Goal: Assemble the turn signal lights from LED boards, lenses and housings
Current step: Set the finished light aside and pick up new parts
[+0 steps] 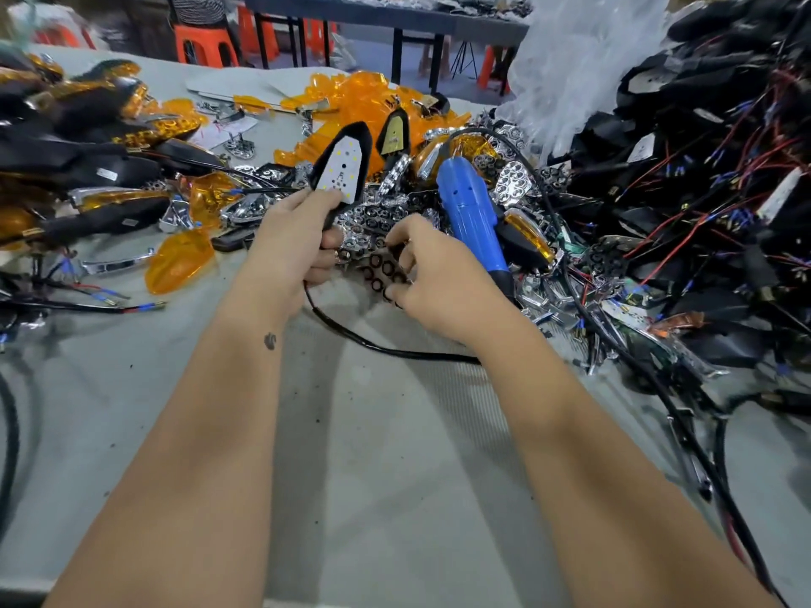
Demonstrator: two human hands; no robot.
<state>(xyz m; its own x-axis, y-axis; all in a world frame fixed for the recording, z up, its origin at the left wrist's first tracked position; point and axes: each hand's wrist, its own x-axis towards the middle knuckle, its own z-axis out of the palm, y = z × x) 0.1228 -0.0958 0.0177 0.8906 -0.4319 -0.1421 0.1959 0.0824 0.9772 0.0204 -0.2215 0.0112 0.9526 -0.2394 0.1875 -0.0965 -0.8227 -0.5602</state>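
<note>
The left hand [303, 239] is gripping the stem of a black housing [340, 166], its fingers curled around it, and is holding it tilted upright with a white LED board [340, 171] seated in it and facing the viewer. The right hand [432, 274], just beside the left, is pinching a chrome reflector piece with ringed holes [384, 272] between curled fingers, above the grey desk [373, 432]. A blue power screwdriver [471, 208] is lying just beyond the right hand on a heap of chrome reflectors. Amber lenses [182, 261] are lying to the left of the left hand and in a pile beyond it. Black wired housings [702, 177] are piling up to the right of the right hand.
</note>
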